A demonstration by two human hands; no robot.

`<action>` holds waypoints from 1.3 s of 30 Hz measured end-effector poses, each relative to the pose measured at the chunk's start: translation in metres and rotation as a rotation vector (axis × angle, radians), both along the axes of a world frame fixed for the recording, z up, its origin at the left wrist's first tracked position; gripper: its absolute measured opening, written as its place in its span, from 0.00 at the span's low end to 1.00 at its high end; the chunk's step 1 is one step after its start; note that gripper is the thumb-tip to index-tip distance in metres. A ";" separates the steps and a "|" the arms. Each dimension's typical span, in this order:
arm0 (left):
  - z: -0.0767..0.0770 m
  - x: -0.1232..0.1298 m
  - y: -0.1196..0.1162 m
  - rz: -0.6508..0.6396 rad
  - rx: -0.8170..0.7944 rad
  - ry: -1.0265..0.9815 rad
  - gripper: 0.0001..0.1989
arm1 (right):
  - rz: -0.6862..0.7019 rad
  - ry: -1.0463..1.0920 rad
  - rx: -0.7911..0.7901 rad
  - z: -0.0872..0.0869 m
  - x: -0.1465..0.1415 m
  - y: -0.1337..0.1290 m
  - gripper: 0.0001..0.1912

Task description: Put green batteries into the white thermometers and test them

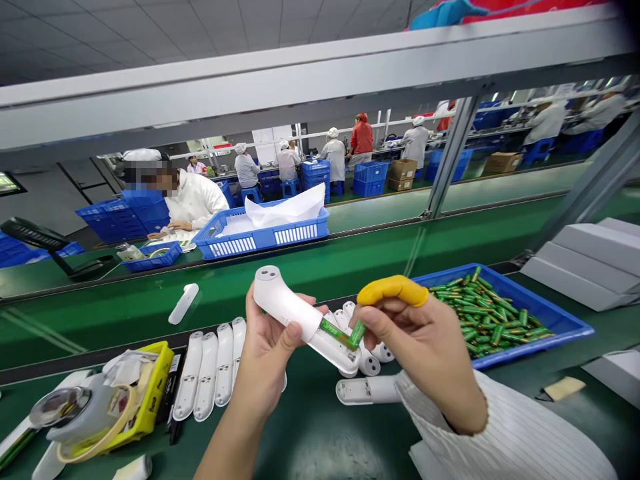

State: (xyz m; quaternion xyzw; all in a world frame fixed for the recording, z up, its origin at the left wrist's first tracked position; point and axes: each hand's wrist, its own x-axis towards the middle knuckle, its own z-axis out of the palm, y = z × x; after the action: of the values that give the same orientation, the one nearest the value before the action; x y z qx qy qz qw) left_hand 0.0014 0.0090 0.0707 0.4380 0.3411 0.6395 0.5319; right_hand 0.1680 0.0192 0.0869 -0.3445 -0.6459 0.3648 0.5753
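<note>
My left hand [273, 347] is wrapped round a white handheld infrared thermometer [287, 303], its head tilted up to the left and its battery compartment open. One green battery [333, 330] lies in that compartment. Between thumb and fingers, my right hand [420, 340] pinches another green battery [357, 333] at the compartment's lower end; a yellow finger cot [393, 291] covers one finger. Below my right wrist lies a further white thermometer [367, 390] with its compartment open. More white thermometers [205, 373] stand in a row left of my left hand, and several others are partly hidden behind my hands.
A blue tray [565, 337] of loose green batteries stands at the right, beside stacked white boxes [585, 267]. At the left is a yellow basket [155, 393] with tape and a bottle. Across the green conveyor, a co-worker [200, 197] sits near a blue crate [265, 237]. A metal frame crosses above.
</note>
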 end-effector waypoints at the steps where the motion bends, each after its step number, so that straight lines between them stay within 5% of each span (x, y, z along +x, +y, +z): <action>1: -0.001 0.002 -0.001 -0.005 -0.003 0.000 0.38 | -0.019 -0.050 0.022 -0.002 -0.002 0.000 0.06; 8: -0.006 0.007 -0.001 0.074 -0.047 -0.053 0.35 | 0.054 -0.588 0.260 -0.009 -0.009 0.001 0.12; 11: -0.007 0.007 0.001 0.110 -0.070 -0.103 0.35 | 0.010 -0.624 0.376 -0.017 -0.010 0.001 0.20; 14: -0.007 0.007 0.000 0.098 -0.062 -0.106 0.37 | -0.066 -0.546 0.429 -0.023 -0.011 0.001 0.18; 18: -0.009 0.000 -0.001 0.061 -0.075 -0.058 0.32 | -0.008 -0.414 0.132 -0.025 -0.011 0.000 0.12; 22: -0.018 -0.011 0.004 0.086 -0.009 -0.027 0.20 | 0.260 -0.298 -0.301 -0.025 -0.016 -0.003 0.18; 27: -0.019 -0.015 0.007 0.027 0.016 -0.080 0.22 | 0.524 -0.091 -0.509 -0.024 -0.026 -0.005 0.26; 30: -0.016 -0.015 0.007 -0.073 0.135 -0.112 0.24 | 0.527 -0.122 -0.650 -0.024 -0.027 -0.010 0.27; 34: -0.019 -0.017 0.010 -0.109 0.260 -0.080 0.24 | 0.354 -0.282 -0.606 -0.026 -0.028 -0.018 0.28; 39: -0.021 -0.011 0.010 -0.049 0.085 -0.074 0.27 | 0.226 -0.201 -0.419 -0.030 -0.036 -0.014 0.27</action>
State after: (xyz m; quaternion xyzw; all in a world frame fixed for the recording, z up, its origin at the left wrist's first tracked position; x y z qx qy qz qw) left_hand -0.0094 0.0193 0.0496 0.4444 0.2829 0.6558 0.5408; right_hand 0.1316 0.0056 0.0566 -0.4166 -0.6445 0.5165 0.3799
